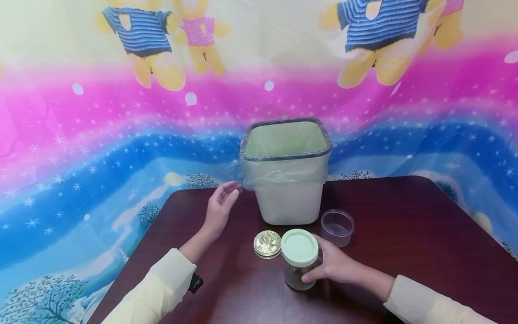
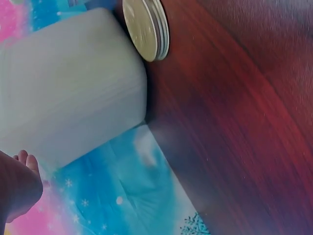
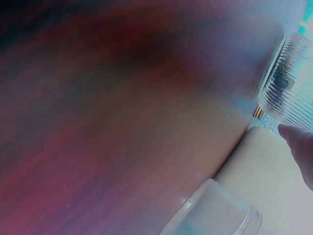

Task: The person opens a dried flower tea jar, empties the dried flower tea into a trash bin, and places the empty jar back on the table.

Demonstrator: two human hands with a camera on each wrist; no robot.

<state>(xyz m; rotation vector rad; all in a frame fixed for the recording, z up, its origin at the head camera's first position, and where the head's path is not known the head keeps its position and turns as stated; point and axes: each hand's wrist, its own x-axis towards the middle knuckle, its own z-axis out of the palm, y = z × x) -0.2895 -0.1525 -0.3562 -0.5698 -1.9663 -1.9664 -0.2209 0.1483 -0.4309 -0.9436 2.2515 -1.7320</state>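
My right hand grips a ribbed clear jar with a pale green lid, upright at the front of the table. Dark contents show through the ribbed side of the jar in the right wrist view. To the left of the jar lies a flat round gold lid or tin. My left hand holds nothing; its fingers are loosely bent beside the left side of a pale bin. Only part of the left hand shows at the edge of the left wrist view.
A clear plastic bag lines the bin and hangs over its dark rim. An uncovered clear round container stands to the bin's right, just behind my right hand. The dark red table meets a printed cloth backdrop at its far edge.
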